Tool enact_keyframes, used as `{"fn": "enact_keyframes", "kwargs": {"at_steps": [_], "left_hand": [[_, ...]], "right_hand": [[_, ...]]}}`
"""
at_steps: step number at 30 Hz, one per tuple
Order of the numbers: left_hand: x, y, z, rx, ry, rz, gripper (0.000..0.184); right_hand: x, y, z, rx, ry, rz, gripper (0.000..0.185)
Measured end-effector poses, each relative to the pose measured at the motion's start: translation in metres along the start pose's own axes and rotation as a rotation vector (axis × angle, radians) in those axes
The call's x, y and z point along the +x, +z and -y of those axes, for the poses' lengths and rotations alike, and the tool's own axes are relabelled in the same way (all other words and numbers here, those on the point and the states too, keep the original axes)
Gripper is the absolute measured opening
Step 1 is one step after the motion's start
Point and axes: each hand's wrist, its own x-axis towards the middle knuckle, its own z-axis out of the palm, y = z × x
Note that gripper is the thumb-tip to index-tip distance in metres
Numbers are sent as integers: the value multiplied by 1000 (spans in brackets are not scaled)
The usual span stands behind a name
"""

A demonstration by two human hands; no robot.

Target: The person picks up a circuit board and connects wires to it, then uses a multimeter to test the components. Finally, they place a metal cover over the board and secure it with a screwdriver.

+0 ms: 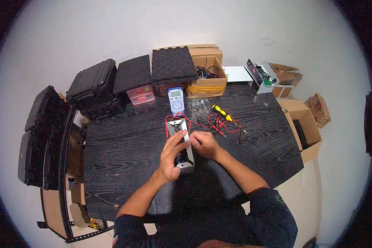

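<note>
A narrow white metal case (190, 156), open on top with dark parts inside, lies on the black wood-grain table in front of me. My left hand (172, 156) rests across its left side and opening, fingers stretched out and covering part of the inside. Against the case's right edge is my right hand (205, 144), its fingers curled in; what they hold, if anything, is hidden. Just beyond the case is a blue-and-white multimeter (176, 101), with red and black test leads (211, 126) running around it. A yellow-and-black screwdriver (222, 113) lies to the right among the leads.
Behind the multimeter are a clear bag of small parts (198, 108), a cardboard box of cables (206, 84) and black foam (173, 64). Hard black cases (93, 82) stand left. An opened device with a green circuit board (263, 78) is back right, above another carton (301, 128).
</note>
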Motion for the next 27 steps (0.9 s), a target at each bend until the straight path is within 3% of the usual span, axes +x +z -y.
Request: {"fn": "enact_keyframes", "kwargs": {"at_steps": [2, 5, 8, 11, 14, 17, 20, 26, 27], "left_hand": [[-1, 1, 1, -1, 3, -1, 96], [1, 0, -1, -7, -3, 2, 96], [2, 0, -1, -18, -3, 3, 96], [2, 0, -2, -23, 0, 0, 97], [2, 0, -3, -24, -4, 2, 97], [0, 0, -1, -14, -2, 3, 98], [0, 1, 1, -11, 13, 0, 99], [2, 0, -1, -4, 14, 5, 97], [1, 0, -1, -2, 18, 2, 97]], "right_hand": [[2, 0, 2, -13, -65, 14, 20], [4, -11, -3, -94, -97, 223, 19], [5, -12, 20, 52, 170, 42, 13], [4, -6, 10, 25, -47, 40, 12], [1, -15, 5, -187, -63, 191, 13], [8, -14, 34, 62, 187, 15, 16], [2, -14, 12, -68, 15, 182, 17], [6, -11, 27, -14, 164, 65, 16], [4, -12, 21, -74, 79, 128, 17]]}}
